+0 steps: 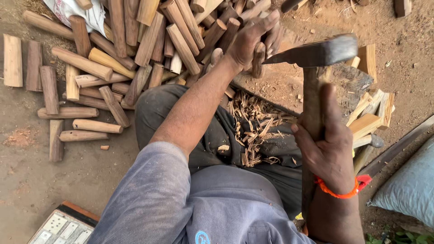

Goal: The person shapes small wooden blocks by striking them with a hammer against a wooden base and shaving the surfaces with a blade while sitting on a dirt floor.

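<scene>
My right hand (327,149) grips the wooden handle of an adze-like hatchet (316,53), its dark metal head raised above a worn chopping block (289,81). My left hand (253,40) reaches forward and closes around a short wooden stick (258,61), holding it upright on the block. An orange band sits on my right wrist. Wood shavings (253,126) lie on my dark trousers between my knees.
A big heap of rough cut wooden sticks (135,49) spreads across the dirt at the upper left. Squared pale wood pieces (370,117) are stacked right of the block. A grey sack (407,185) lies at the right, a flat patterned board (63,226) at the lower left.
</scene>
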